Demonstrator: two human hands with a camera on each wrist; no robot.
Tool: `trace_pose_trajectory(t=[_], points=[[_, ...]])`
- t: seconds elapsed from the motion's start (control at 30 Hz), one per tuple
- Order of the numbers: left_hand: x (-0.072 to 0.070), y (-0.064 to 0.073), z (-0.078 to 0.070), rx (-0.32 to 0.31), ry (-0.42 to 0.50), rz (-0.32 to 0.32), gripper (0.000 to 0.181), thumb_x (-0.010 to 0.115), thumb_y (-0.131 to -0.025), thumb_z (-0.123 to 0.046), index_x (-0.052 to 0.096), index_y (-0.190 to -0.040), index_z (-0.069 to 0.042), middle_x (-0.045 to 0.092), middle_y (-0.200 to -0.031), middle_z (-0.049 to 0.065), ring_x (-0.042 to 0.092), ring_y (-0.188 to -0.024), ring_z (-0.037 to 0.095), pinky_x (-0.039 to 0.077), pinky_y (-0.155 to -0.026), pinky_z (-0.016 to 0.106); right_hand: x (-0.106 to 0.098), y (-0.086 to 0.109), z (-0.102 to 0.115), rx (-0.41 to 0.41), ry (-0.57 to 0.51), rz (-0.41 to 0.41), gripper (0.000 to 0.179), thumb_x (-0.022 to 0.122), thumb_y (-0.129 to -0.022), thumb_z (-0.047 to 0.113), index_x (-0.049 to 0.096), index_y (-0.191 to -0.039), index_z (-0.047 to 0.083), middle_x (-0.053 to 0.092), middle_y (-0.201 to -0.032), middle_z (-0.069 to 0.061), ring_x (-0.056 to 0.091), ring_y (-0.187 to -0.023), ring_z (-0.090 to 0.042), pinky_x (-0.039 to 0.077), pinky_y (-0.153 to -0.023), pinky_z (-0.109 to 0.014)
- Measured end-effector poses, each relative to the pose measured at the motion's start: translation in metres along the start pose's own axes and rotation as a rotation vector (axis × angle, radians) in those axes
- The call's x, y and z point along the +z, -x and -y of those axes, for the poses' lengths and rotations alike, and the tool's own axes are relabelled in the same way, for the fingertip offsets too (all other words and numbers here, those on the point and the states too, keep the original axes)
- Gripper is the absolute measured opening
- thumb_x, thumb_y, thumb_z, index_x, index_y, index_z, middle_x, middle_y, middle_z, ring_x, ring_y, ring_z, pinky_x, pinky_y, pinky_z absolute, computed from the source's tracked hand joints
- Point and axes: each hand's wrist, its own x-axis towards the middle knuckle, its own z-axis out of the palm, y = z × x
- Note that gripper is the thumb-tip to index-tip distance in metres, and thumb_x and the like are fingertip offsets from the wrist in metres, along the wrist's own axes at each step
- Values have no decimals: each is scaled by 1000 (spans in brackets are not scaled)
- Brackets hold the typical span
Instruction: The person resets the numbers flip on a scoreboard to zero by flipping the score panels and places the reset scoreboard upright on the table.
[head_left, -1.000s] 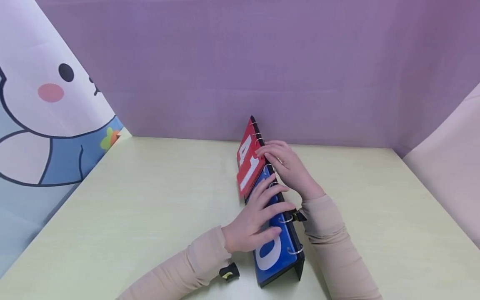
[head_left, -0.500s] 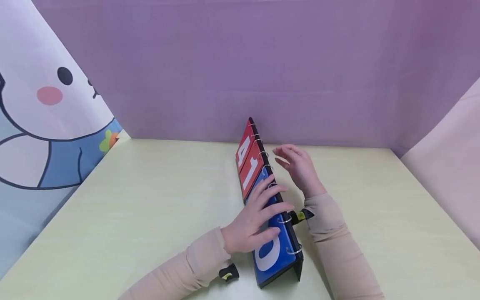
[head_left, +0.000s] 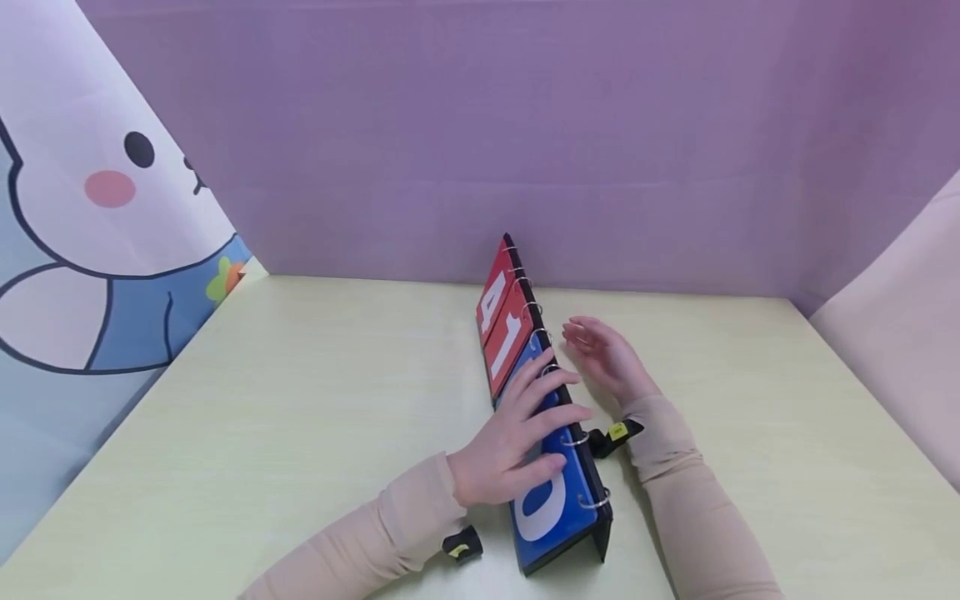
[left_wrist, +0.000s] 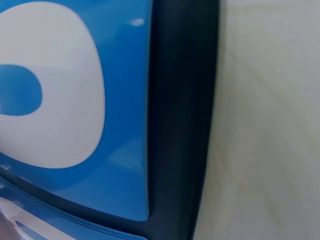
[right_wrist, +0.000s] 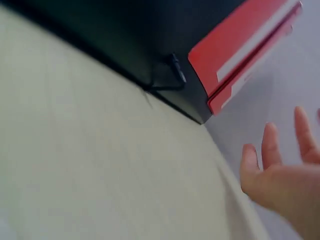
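Board [head_left: 590, 471] stands tent-style on the table [head_left: 337, 375], directly under the left fingers and just left of the right ones. Long axis runs roughly away from the person, far end angled a bit left, so it passes between the hands.

Left hand [head_left: 504, 450] is the nearer one: fingers spread, laid across the blue face, tips reaching over the ringed edge, gripping nothing. Looks like light contact; can't tell how hard it presses. Thumb is over blue 0 [head_left: 553, 517], which sits on the person's side of those fingers.

Right hand [head_left: 609, 358] is released: fingers loosely bent, holding nothing, near the rings [head_left: 594, 502] but not touching. They're about level with the red-blue split. From there red 1 [head_left: 510, 342] is across the edge to the left, red 4 [head_left: 492, 298] farther out beyond it.
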Motion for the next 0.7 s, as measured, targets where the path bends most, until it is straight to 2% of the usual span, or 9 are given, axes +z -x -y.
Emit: trace_pose_trajectory(t=[0.07,0.13,0.2,0.27,0.4,0.53,0.7], points=[[0,0,0,-1,-1,1,56,17,-98,-53,45,-132,-17,27,-149,9,3,-146,31,9,-116,55,-3,1,-1,14,-105,21,29,33,-104,19,62,-105,15,52,-120,-5,42,-121,-19,18,-118,-32],[0,0,0,3,0,1,56,17,-98,-53,45,-132,-17,27,-149,9,3,-146,31,9,-117,55,-5,4,-2,18,-165,64,33,30,-104,22,62,-111,16,45,-128,-7,36,-126,-24,19,-118,-33],[0,0,0,9,-1,-1,56,18,-98,-52,45,-132,-16,28,-149,10,3,-146,31,9,-117,55,-6,6,-4,15,-149,128,36,27,-104,24,59,-120,18,40,-134,-8,35,-128,-26,27,-112,-34],[0,0,0,16,-4,-6,56,18,-99,-52,45,-131,-16,28,-149,10,4,-146,31,9,-117,55,-6,8,-5,22,-108,196,39,24,-104,25,51,-132,19,39,-137,-7,42,-123,-25,37,-104,-33],[1,0,0,23,-3,-12,55,18,-99,-52,45,-131,-16,29,-149,10,4,-146,32,9,-117,55,-5,9,-8,50,-81,277,46,23,-104,23,25,-150,18,35,-140,-8,51,-114,-20,47,-92,-30],[1,-1,0,24,-4,-16,56,17,-98,-52,45,-131,-16,29,-148,10,4,-146,32,9,-116,55,-3,9,-9,84,-69,303,52,25,-104,21,6,-153,21,31,-140,-7,54,-104,-14,50,-86,-26],[1,-1,0,21,1,-17,55,18,-99,-51,45,-131,-16,29,-148,10,4,-146,32,9,-116,56,-3,9,-10,85,-45,303,56,25,-104,20,-1,-153,21,31,-138,-8,53,-110,-15,50,-88,-26]])
